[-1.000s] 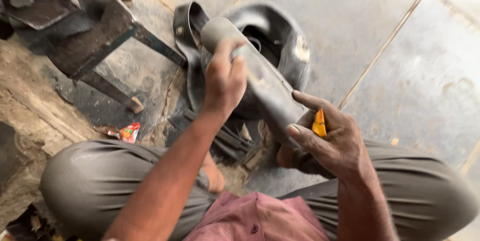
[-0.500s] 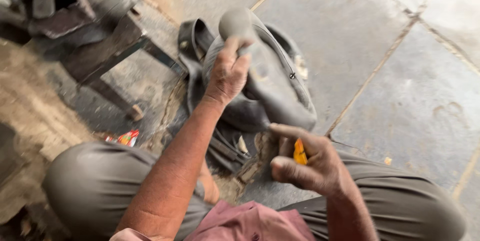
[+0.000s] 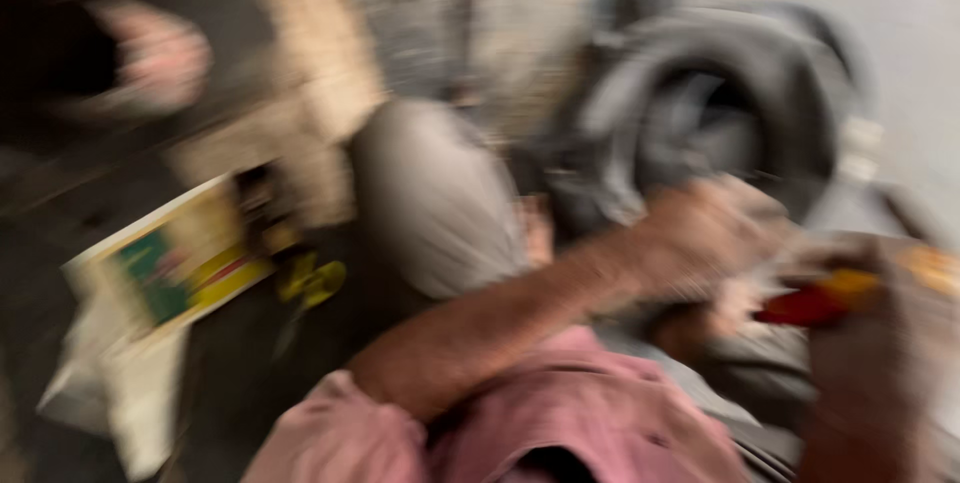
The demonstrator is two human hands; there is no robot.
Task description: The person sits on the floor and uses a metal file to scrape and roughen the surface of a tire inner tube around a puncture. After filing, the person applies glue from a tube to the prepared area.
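On a grey stone floor [image 3: 900, 3], blurred, the left hand [image 3: 715, 233] seemingly grips a limp, light rubber tube [image 3: 720, 73] at its near edge; the right hand [image 3: 880, 343] pinches a small red-yellow thing [image 3: 825, 301].

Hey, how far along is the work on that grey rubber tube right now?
Done: nothing finished can be made out; the view is badly blurred. In hand: the left hand is against the grey rubber tube, and the right hand grips a small red and yellow tool. Left: the tube lies looped on the floor in front of the person's knee, so the handling looks unfinished.
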